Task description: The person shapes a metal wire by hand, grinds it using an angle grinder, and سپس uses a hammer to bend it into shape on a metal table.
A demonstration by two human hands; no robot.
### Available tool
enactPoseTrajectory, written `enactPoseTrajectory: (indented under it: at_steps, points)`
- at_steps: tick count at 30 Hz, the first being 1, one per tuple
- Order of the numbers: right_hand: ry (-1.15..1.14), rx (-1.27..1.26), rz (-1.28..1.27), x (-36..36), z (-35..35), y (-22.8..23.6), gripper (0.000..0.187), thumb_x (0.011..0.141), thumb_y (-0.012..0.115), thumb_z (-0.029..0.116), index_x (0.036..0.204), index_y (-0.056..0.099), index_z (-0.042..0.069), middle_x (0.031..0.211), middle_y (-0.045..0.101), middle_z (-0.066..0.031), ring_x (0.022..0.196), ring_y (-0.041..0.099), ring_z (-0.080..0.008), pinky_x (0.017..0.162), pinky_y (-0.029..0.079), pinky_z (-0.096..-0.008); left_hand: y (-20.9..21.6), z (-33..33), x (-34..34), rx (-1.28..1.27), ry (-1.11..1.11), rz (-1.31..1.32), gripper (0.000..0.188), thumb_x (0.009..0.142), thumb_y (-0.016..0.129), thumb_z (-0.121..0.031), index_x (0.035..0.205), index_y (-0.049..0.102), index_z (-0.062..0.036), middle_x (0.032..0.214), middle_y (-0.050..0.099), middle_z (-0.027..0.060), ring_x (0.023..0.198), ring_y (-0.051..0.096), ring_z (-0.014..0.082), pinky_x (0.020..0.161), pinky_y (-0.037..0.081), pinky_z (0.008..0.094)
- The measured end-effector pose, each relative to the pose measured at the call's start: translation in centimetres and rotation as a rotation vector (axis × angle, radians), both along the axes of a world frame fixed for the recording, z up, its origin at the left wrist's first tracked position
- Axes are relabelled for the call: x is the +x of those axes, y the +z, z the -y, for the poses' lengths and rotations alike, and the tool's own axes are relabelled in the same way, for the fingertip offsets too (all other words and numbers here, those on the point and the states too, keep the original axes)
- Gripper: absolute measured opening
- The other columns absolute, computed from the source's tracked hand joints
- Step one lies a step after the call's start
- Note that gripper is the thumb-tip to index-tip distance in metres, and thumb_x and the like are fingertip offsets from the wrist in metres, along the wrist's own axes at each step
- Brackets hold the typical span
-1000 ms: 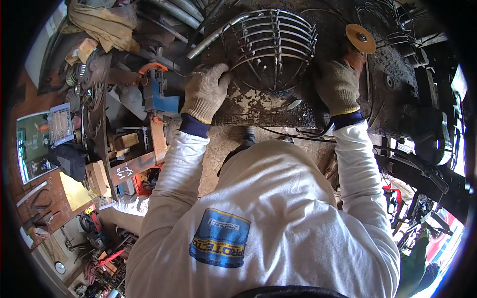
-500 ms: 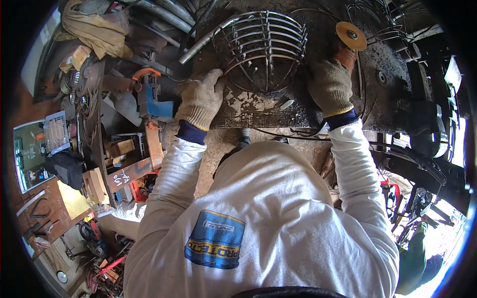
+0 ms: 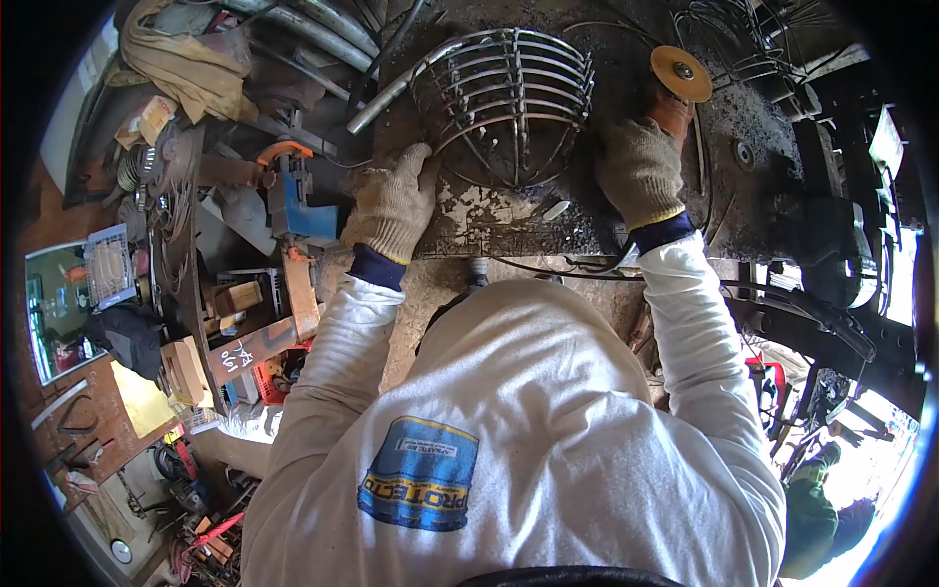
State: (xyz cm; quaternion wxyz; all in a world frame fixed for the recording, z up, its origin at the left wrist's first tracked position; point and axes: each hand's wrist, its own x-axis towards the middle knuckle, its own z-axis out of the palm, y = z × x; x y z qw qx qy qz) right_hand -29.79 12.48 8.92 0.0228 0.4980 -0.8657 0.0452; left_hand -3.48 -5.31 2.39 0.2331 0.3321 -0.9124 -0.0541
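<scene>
A rounded cage of welded metal bars (image 3: 521,102) rests on the dark, worn workbench (image 3: 489,210) in front of me. At its left side is my left hand (image 3: 394,201), in a knitted glove, thumb and fingers closing on the cage's near curved bar; the fingers are partly hidden. To the cage's right, my gloved right hand (image 3: 641,171) wraps round an orange angle grinder (image 3: 671,117). The grinder's tan disc (image 3: 682,73) faces up, beyond the hand and apart from the cage. A metal pipe (image 3: 391,99) slants beside the cage's upper left.
A blue clamp-like tool with an orange part (image 3: 301,201) stands left of the bench. Long pipes (image 3: 328,29) and a tan cloth (image 3: 186,64) lie at the far left. A ring-shaped washer (image 3: 743,153) sits on the right, and a dark cable (image 3: 587,272) runs along the near edge.
The whole view has shifted slightly, so bench, cage and hands appear a little further left and lower. Both hands keep their hold, with no clear movement against the cage.
</scene>
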Motion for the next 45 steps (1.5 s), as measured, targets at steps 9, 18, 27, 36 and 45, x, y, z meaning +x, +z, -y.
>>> enactPoseTrajectory:
  at_steps: [9,18,27,36,45]
  points:
    - [0.027,-0.058,0.000,-0.4,-0.6,-0.9,0.022,0.089,0.062,0.023,0.101,0.077,0.011,0.100,0.075,-0.0128,0.105,0.068,-0.0338,0.089,0.054,-0.0487,-0.1,-0.8,0.0,-0.031,0.020,-0.043,0.018,0.092,0.073,-0.022,0.109,0.073,-0.0140,0.099,0.077,0.0105,0.085,0.073,0.0347,0.076,0.056,0.0451]
    - [0.049,-0.126,0.041,-0.2,-0.5,-0.6,0.025,0.091,0.063,0.032,0.097,0.076,0.011,0.097,0.074,-0.0140,0.101,0.068,-0.0362,0.087,0.053,-0.0507,-0.6,-0.7,0.4,-0.083,0.006,0.016,0.020,0.094,0.070,-0.021,0.113,0.071,-0.0146,0.101,0.076,0.0134,0.086,0.072,0.0371,0.077,0.056,0.0460]
    - [0.056,-0.156,0.025,-0.4,-0.5,-1.3,0.025,0.093,0.065,0.033,0.102,0.075,0.012,0.096,0.074,-0.0139,0.098,0.068,-0.0376,0.086,0.053,-0.0512,-0.7,-0.8,0.1,-0.066,-0.009,-0.026,0.023,0.093,0.071,-0.019,0.115,0.070,-0.0141,0.105,0.075,0.0137,0.095,0.070,0.0361,0.084,0.054,0.0481]
    - [0.025,-0.111,0.043,0.0,-0.2,-0.7,0.025,0.093,0.064,0.032,0.103,0.076,0.012,0.097,0.074,-0.0135,0.098,0.068,-0.0372,0.086,0.053,-0.0504,0.5,-1.3,-0.2,-0.008,0.007,-0.025,0.022,0.092,0.072,-0.020,0.113,0.071,-0.0130,0.103,0.075,0.0128,0.091,0.070,0.0360,0.084,0.053,0.0474]
    - [-0.045,-0.163,0.265,-1.0,-1.2,2.3,0.029,0.095,0.065,0.033,0.108,0.075,0.009,0.105,0.075,-0.0155,0.102,0.070,-0.0359,0.089,0.054,-0.0464,0.7,-1.2,-0.6,-0.135,0.024,0.022,0.017,0.094,0.072,-0.020,0.109,0.071,-0.0128,0.101,0.074,0.0132,0.092,0.071,0.0353,0.080,0.054,0.0467]
